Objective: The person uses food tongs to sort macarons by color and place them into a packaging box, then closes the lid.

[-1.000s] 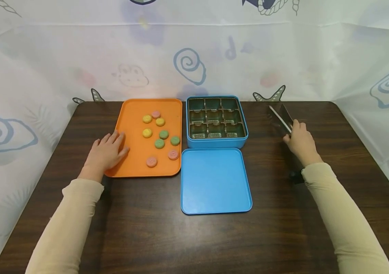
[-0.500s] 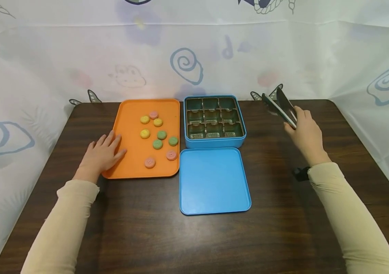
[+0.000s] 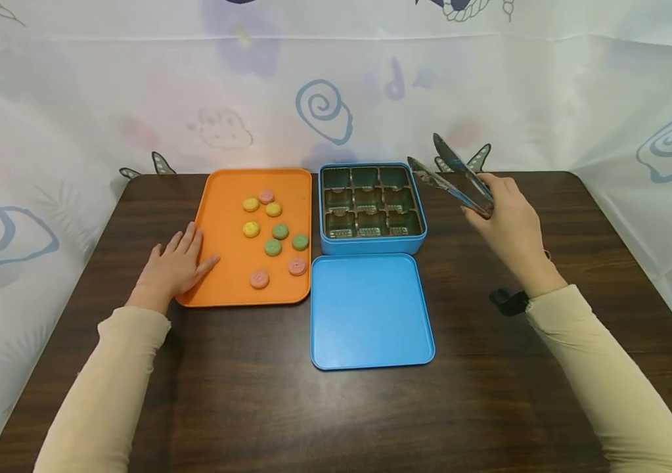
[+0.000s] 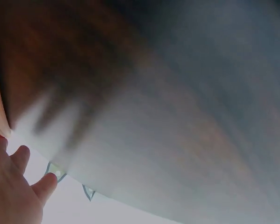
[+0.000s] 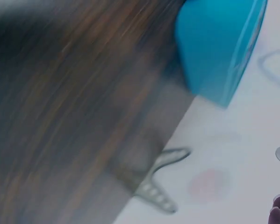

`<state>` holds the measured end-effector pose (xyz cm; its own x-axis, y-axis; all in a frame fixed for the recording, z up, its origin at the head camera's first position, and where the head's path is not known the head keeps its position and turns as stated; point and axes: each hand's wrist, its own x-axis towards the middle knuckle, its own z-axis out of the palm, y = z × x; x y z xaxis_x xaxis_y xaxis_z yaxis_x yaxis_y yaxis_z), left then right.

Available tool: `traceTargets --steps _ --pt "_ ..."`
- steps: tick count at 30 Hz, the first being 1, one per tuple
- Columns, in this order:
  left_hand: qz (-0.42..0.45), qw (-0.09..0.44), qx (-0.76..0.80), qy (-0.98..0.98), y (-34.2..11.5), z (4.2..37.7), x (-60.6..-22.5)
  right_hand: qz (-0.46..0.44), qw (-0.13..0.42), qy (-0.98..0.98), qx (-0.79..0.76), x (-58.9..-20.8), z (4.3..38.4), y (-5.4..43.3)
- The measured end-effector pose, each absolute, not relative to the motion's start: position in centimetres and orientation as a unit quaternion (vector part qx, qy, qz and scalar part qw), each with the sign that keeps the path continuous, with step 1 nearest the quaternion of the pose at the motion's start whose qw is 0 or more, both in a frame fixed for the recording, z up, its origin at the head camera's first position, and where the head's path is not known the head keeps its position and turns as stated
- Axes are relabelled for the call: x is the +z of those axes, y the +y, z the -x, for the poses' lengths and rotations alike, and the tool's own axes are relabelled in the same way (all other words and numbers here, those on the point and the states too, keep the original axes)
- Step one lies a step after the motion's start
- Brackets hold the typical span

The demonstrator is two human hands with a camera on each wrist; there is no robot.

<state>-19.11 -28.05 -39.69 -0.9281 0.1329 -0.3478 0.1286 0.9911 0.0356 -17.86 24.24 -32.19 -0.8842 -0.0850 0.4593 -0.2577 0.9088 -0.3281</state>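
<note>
My right hand [image 3: 512, 226] grips a pair of metal tongs [image 3: 460, 197] above the table, right of the blue box. The tongs' arms are spread, their tips pointing up and left with nothing between them. On the left edge of an orange tray [image 3: 235, 276] rests my left hand [image 3: 173, 269], fingers spread. Several button-like round pieces lie on that tray: yellow ones such as this yellow piece [image 3: 251, 229], green ones such as this green piece [image 3: 273, 247], and pink ones such as this pink piece [image 3: 259, 279]. In the left wrist view the left hand [image 4: 16, 186] shows only partly.
Right of the tray stands a blue box [image 3: 372, 246] with a divided plastic insert [image 3: 369, 200] of several compartments. A flat blue lid [image 3: 371, 312] lies in front of it. The dark wooden table [image 3: 241, 387] ends at a patterned white cloth [image 3: 371, 85].
My right hand has lifted the tongs off the right side of the table and carried them left toward the blue box; their arms appear wider apart. The left hand stays at the tray.
</note>
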Motion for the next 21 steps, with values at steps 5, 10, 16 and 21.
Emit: traceTargets --steps 5,10,16,21 --pt "-0.069 0.177 0.003 0.982 -28.1 19.1 -39.8 -0.15 0.236 -0.939 0.198 -31.9 17.0 21.7" --pt "-0.066 0.172 0.009 0.983 -28.1 19.2 -40.1 -0.195 0.214 -0.935 0.206 -32.0 16.3 19.3" --pt "-0.068 0.167 -0.002 0.984 -28.1 19.2 -40.3 -0.233 0.159 -0.936 0.211 -32.3 15.5 16.9" --pt "-0.072 0.16 -0.014 0.984 -28.1 18.9 -40.4 -0.259 0.107 -0.938 0.206 -32.9 15.0 15.0"
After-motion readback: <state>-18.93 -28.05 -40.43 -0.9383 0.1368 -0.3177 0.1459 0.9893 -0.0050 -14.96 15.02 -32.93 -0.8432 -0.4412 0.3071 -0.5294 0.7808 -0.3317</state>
